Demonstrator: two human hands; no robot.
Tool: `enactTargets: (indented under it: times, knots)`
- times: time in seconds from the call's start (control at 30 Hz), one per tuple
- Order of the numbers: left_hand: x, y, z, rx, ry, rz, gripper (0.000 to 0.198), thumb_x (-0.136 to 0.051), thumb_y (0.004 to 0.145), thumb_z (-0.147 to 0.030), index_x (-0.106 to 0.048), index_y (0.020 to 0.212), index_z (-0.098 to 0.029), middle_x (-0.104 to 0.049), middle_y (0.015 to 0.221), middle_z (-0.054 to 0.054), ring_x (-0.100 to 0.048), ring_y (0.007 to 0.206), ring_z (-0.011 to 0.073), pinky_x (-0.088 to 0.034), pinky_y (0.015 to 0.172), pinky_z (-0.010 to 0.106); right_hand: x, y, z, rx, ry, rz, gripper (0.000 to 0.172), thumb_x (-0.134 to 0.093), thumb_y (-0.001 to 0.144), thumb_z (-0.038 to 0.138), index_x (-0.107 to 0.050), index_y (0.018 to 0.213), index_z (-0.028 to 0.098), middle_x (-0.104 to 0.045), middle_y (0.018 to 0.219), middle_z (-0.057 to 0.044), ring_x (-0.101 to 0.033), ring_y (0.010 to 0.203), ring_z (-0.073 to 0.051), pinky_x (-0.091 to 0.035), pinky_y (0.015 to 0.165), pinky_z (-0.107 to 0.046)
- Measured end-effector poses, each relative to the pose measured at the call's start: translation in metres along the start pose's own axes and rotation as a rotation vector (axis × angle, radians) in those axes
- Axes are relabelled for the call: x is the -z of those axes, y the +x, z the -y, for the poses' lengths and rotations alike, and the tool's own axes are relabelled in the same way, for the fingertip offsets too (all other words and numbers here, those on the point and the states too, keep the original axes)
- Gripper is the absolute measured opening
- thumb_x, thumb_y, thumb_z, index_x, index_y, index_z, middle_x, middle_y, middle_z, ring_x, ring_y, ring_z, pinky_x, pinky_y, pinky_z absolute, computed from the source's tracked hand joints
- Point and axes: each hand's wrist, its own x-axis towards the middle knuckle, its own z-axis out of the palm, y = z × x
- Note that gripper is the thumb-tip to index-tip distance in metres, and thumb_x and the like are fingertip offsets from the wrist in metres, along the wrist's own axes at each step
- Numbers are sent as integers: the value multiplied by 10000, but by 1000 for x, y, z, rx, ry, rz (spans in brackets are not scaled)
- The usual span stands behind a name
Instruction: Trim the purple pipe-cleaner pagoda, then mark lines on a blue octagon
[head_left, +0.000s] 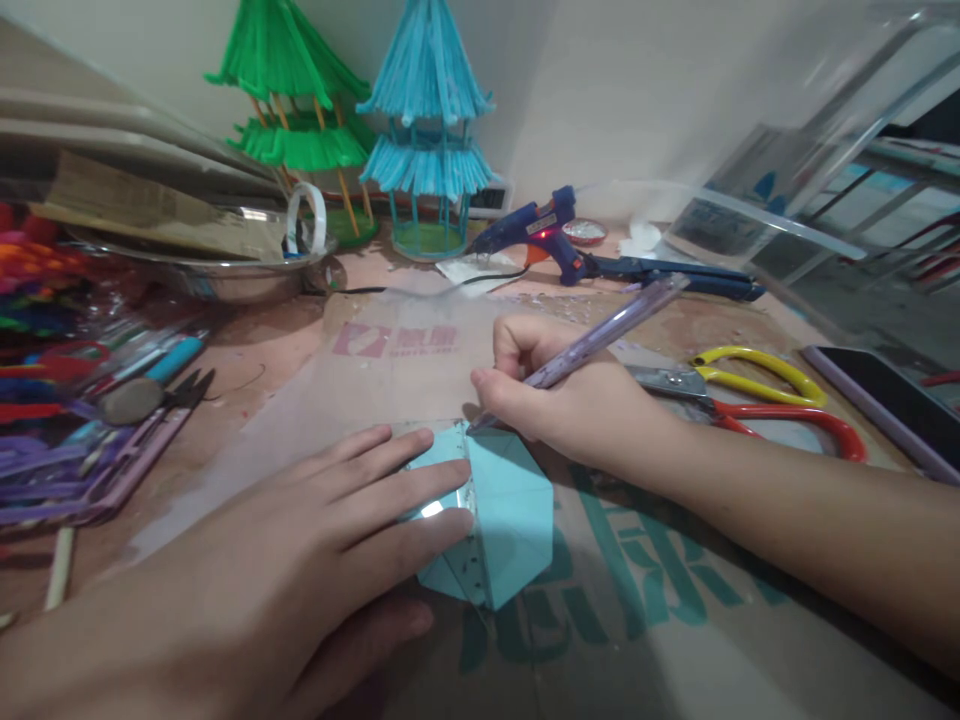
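A light blue polygon of paper or card [517, 515] lies on a printed cardboard sheet [600, 640]. Across its middle runs a clear ruler [472, 545] with dark marks. My left hand [375, 510] rests flat with fingers spread, pressing the ruler and the blue piece down; its palm hides their left part. Between the fingers of my right hand [555, 390] is a purple pen [600, 335], slanted up to the right. The pen's tip meets the blue piece close to its top corner, beside the ruler's edge.
Scissors with yellow and red handles [772, 400] and a phone [892, 405] lie at right. Behind stand a blue glue gun [532, 225], a green tiered model [300, 140] and a blue one [427, 150]. A metal bowl [232, 280] and pliers [180, 400] are at left.
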Motion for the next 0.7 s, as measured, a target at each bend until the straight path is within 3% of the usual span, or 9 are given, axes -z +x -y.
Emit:
enactTargets:
  times: [0.4,0.57,0.7]
  knots:
    - [-2,-2,-3,8,26,-10,467,-482,1000,-300,-486,1463,-364,-530,1520,-54,-506,1398,270,-473,1155,478,1,0,-2,12,29,-4,293,-624,772,166,-393,606,236,-427,537,65,-400,512,-104,-305,471,-238]
    - [-3,-3,-5,38,34,-12,472,-485,1002,-326,-478,1472,-366,-540,1512,-43,-500,1403,280,-463,1163,498,2,0,-4,-25,276,72,308,-650,873,332,-428,678,245,-436,471,94,-400,437,-100,-353,477,-247]
    - [-1,-1,-5,25,39,4,493,-475,1000,-300,-451,1487,-371,-526,1523,-52,-487,1413,277,-459,1166,500,2,0,-4,-55,330,92,391,-687,886,440,-425,674,242,-428,430,103,-384,408,-91,-336,460,-243]
